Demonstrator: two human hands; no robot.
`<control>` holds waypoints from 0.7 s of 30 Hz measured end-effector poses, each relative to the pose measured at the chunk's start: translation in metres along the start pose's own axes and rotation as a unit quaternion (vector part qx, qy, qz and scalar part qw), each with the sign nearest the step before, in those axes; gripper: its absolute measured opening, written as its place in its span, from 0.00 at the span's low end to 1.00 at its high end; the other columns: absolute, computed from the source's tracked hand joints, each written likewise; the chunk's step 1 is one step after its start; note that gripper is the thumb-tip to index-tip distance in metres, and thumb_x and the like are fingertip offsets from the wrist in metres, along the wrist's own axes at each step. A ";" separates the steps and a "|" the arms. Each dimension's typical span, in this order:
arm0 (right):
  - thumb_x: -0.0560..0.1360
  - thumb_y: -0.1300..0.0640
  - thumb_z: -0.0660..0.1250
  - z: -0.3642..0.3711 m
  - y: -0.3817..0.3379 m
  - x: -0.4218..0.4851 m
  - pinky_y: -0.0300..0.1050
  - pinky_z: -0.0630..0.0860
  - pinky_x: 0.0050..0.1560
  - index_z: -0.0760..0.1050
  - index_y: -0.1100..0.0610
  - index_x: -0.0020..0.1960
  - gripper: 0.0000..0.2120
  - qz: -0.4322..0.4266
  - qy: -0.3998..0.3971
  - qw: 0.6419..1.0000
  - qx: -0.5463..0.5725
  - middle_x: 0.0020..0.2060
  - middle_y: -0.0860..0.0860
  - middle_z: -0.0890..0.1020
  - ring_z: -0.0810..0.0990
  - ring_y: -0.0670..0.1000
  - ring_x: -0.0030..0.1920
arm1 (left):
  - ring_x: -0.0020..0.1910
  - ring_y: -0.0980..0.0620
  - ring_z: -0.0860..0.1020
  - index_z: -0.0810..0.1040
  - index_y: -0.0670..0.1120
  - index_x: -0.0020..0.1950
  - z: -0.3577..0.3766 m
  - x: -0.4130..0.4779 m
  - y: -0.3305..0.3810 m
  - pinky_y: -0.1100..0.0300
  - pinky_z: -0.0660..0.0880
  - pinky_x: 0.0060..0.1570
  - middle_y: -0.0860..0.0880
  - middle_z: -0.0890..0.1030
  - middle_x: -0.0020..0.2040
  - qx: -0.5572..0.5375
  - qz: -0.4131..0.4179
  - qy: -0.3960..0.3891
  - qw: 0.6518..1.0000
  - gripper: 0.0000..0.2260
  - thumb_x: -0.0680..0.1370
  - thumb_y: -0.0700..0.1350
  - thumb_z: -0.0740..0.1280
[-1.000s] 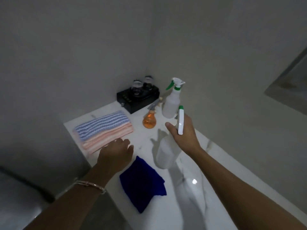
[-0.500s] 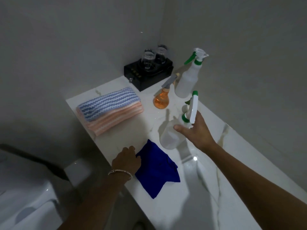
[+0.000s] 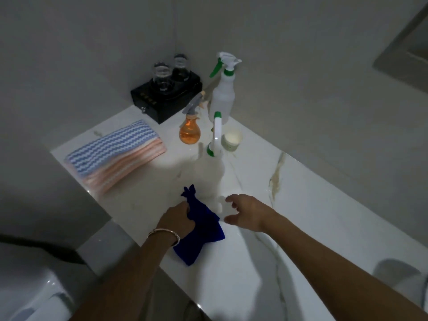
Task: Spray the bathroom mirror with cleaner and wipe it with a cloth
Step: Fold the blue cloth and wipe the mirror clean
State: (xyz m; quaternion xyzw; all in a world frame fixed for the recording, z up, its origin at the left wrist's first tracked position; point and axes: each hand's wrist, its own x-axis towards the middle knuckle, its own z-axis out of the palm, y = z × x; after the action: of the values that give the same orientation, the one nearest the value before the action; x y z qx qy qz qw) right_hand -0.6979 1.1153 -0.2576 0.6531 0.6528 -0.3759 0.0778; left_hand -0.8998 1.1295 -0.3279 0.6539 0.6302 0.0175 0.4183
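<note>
A dark blue cloth [image 3: 201, 239] lies on the white marble counter [image 3: 301, 216]; my left hand [image 3: 177, 220] grips its bunched upper part, and a corner sticks up above my fingers. A white spray bottle with a green collar and tip [image 3: 212, 167] stands on the counter just beyond my right hand [image 3: 246, 213]. That hand hovers near the bottle's base with fingers spread, holding nothing. A corner of the mirror frame [image 3: 403, 59] shows at the upper right.
A second white and green spray bottle [image 3: 223, 91], a small orange spray bottle [image 3: 190, 130] and a white jar [image 3: 231, 140] stand at the back. A black tray with two glasses [image 3: 166, 93] sits in the corner. Striped folded cloths [image 3: 115, 156] lie left. A toilet [image 3: 30, 288] is below left.
My right hand let go of the spray bottle, which now stands on the counter. My left hand moved onto the blue cloth and gripped it, bunching it up.
</note>
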 end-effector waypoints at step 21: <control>0.74 0.63 0.65 -0.145 0.157 -0.255 0.42 0.75 0.44 0.78 0.55 0.47 0.05 -0.073 0.218 0.935 0.271 0.42 0.51 0.82 0.80 0.49 0.42 | 0.42 0.57 0.79 0.79 0.52 0.45 0.010 -0.140 0.371 0.67 0.73 0.39 0.54 0.81 0.41 -0.081 0.360 -0.019 0.929 0.11 0.68 0.55 0.74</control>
State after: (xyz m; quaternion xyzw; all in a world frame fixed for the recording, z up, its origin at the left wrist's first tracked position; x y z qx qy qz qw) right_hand -0.4643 0.9777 -0.0655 0.6656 0.5730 -0.3915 -0.2745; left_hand -0.6227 1.0605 -0.0521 0.8008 0.3412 0.2056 0.4473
